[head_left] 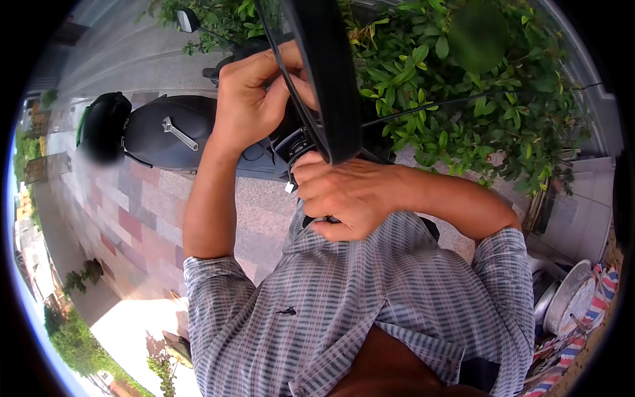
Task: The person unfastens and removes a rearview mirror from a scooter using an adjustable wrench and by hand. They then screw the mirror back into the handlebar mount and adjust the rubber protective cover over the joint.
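My left hand [254, 92] is raised above the scooter, thumb and fingers pinched together. Its fingertips lie partly behind a long black panel [336, 86] with a thin dark rim, so what they hold is hidden. Below the panel's lower end, my right hand [347, 195] is closed with its fingers curled. A small dark part shows by its thumb, but I cannot make out what the hand grips. Just left of the right hand, a white plug connector [290, 188] hangs from a black cable. An adjustable wrench [180, 133] lies on the dark scooter seat [152, 122].
A rear-view mirror [187, 20] stands at the upper left. Leafy bushes [430, 86] crowd the upper right, with a thin black rod [436, 106] crossing before them. Paving tiles [132, 205] cover the ground. Round metal containers [569, 301] and a striped bag [572, 357] sit at the right.
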### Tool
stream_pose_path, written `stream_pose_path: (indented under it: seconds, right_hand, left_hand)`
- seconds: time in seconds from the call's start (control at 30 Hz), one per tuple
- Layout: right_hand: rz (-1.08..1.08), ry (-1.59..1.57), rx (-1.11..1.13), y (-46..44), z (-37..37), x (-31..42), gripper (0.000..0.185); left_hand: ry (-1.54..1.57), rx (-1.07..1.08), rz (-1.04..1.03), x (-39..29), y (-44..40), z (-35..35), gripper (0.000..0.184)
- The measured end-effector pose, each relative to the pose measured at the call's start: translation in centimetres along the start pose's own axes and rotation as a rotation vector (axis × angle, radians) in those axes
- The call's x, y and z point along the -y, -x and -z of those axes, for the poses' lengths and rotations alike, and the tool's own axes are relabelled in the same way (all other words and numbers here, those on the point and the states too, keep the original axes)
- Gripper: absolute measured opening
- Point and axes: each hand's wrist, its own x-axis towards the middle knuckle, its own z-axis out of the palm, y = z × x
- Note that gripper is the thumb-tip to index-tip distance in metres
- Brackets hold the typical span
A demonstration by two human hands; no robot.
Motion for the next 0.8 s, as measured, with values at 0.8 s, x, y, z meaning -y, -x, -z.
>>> stream_pose_path:
  seconds: [0.8]
  right_hand:
    - [-0.14, 0.088, -0.453, 2.0, 2.3, -0.5, 0.027]
  left_hand:
    - [-0.088, -0.036, 0.129, -5.9, 1.6, -0.1, 0.016]
